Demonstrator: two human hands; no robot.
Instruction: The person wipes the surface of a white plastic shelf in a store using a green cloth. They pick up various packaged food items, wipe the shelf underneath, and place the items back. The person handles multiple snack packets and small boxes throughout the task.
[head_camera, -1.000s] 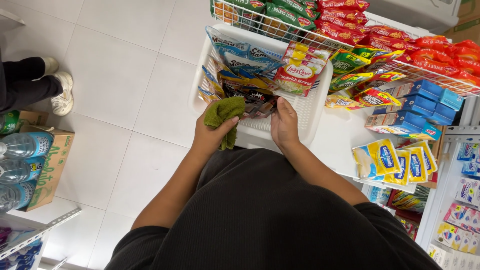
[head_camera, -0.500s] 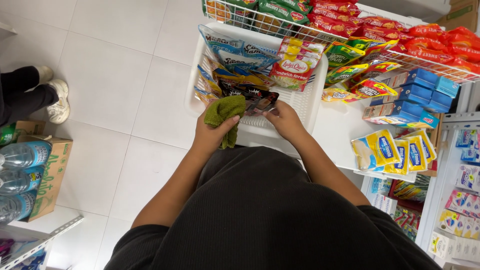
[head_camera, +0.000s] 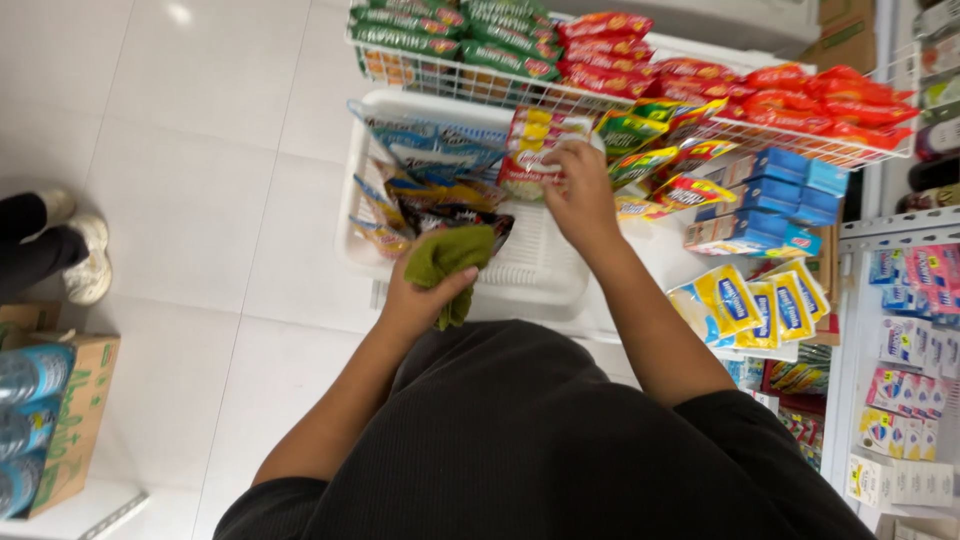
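My left hand (head_camera: 425, 295) grips a green cloth (head_camera: 447, 260) at the near rim of a white plastic basket (head_camera: 530, 280). The basket holds several snack packets, among them a blue and white bag (head_camera: 440, 150) and a dark packet (head_camera: 455, 215). My right hand (head_camera: 580, 195) reaches to the far right side of the basket and closes on a red and yellow snack packet (head_camera: 530, 160) standing there.
A wire rack (head_camera: 760, 135) of green and red snack bags runs along the back. Blue boxes (head_camera: 770, 195) and yellow packets (head_camera: 745, 305) fill shelves at right. Another person's shoes (head_camera: 85, 260) stand at left, above a cardboard box of water bottles (head_camera: 45, 420).
My right hand moved from the near rim of the basket, by the cloth, forward to the red and yellow packet. My left hand kept the cloth and stayed in place.
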